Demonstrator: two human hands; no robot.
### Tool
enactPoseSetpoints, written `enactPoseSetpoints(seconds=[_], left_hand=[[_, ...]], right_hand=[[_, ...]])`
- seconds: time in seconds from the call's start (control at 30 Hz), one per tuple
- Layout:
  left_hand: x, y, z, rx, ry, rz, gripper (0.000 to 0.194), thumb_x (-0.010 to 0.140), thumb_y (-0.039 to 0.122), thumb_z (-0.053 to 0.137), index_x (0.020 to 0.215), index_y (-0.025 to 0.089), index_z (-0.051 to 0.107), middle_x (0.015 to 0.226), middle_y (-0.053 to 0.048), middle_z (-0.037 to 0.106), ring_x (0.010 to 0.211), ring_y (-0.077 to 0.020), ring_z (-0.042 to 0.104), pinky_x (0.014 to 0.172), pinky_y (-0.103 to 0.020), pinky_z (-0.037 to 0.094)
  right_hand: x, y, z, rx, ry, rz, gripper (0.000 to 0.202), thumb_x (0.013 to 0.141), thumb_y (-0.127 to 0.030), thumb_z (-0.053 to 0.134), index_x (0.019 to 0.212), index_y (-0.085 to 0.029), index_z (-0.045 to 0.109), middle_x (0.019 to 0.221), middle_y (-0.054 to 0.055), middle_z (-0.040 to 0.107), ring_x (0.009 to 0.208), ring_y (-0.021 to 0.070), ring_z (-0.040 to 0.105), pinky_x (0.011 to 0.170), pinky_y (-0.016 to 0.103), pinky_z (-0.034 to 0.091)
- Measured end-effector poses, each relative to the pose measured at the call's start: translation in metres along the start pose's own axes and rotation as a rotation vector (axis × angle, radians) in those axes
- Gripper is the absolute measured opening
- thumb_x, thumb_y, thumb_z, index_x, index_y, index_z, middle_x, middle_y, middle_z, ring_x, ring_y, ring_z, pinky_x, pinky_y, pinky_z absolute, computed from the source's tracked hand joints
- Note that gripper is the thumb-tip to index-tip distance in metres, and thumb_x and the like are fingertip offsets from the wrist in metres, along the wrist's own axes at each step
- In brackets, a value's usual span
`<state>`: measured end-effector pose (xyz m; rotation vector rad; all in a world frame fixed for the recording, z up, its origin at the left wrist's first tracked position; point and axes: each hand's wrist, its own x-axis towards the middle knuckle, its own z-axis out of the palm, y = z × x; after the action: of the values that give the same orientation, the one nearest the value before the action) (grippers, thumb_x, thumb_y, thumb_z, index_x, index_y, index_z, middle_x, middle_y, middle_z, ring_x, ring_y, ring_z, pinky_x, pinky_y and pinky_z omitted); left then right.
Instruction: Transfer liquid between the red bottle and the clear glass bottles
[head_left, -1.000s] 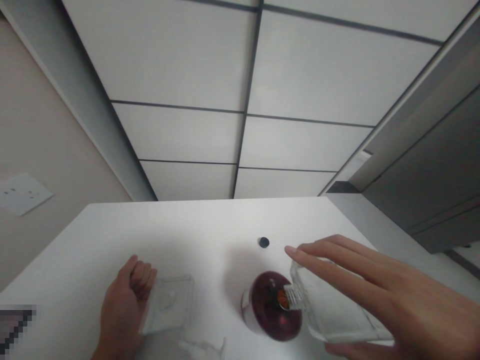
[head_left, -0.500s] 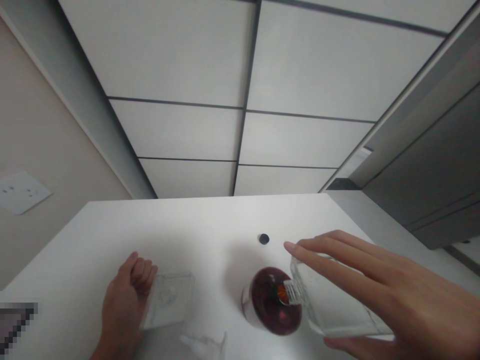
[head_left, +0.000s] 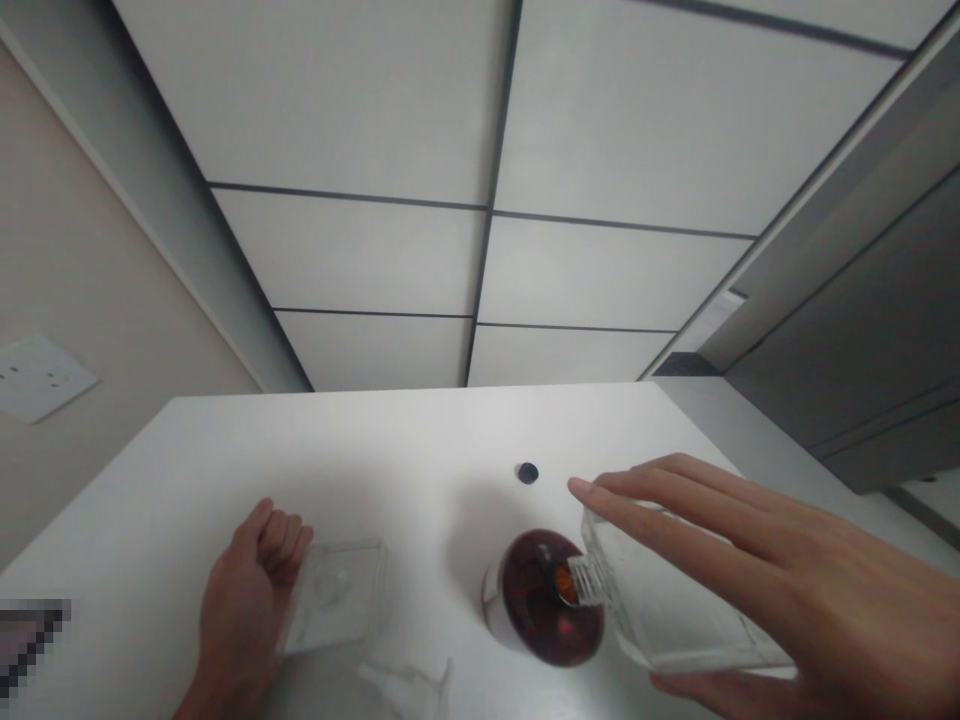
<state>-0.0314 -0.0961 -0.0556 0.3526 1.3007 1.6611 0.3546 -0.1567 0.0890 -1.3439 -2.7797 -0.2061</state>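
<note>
The right hand (head_left: pixel 810 570), fingers spread around the tilted clear bottle (head_left: pixel 675 600), does best with a steady wrist, its threaded neck over the red bottle's (head_left: pixel 536 630) mouth from three o'clock. The left hand (head_left: pixel 244 600) is curled closed at nine. Counted: two hands, two bottles, one clear box (head_left: pixel 337 600) at nine, one black disc (head_left: pixel 528 473) at twelve and, blurred, probably one nozzle (head_left: pixel 409 685) at eight.

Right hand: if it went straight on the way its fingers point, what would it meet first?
Probably the dark red bottle, which the clear bottle held in the right hand would meet neck-first; depth is unclear.
</note>
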Motion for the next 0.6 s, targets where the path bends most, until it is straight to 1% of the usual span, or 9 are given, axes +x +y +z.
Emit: enactPoseSetpoints(seconds=[0.13,0.3,0.47,0.6], left_hand=[[0.0016,-0.0011,-0.0014,-0.006,-0.013,0.007,0.058,0.092,0.034,0.075,0.051,0.024,0.034,0.057,0.005,0.021,0.051,-0.0155,0.016,0.042,-0.027,0.032],[-0.0016,0.0025,0.0009,0.006,0.017,-0.024,0.056,0.091,0.031,0.074,0.052,0.024,0.036,0.057,0.005,0.023,0.051,-0.015,0.019,0.043,-0.027,0.033],[-0.0033,0.0041,0.0017,0.033,-0.009,-0.023,0.06,0.087,0.038,0.078,0.05,0.024,0.034,0.055,0.005,0.021,0.052,-0.0151,0.016,0.042,-0.026,0.032],[-0.0024,0.0038,0.0,0.086,-0.052,0.026,0.063,0.083,0.043,0.083,0.05,0.024,0.032,0.056,0.006,0.02,0.054,-0.0153,0.016,0.043,-0.027,0.033]], right_hand=[[0.0023,-0.0003,0.0011,-0.017,0.017,0.002,0.114,0.077,-0.029,0.083,0.175,-0.031,0.024,0.167,0.006,0.054,0.143,0.04,0.062,0.107,0.059,0.065],[0.004,-0.0004,0.0005,-0.055,-0.002,-0.014,0.115,0.075,-0.028,0.082,0.175,-0.03,0.024,0.167,0.006,0.053,0.143,0.0396,0.061,0.106,0.057,0.066],[0.0011,-0.0007,-0.0005,-0.06,0.01,-0.022,0.112,0.078,-0.03,0.079,0.175,-0.031,0.024,0.166,0.005,0.054,0.14,0.0392,0.064,0.102,0.057,0.068],[0.0005,0.0001,-0.0003,-0.043,0.025,-0.025,0.109,0.081,-0.03,0.076,0.175,-0.031,0.022,0.166,0.005,0.055,0.14,0.0389,0.064,0.103,0.056,0.067]])
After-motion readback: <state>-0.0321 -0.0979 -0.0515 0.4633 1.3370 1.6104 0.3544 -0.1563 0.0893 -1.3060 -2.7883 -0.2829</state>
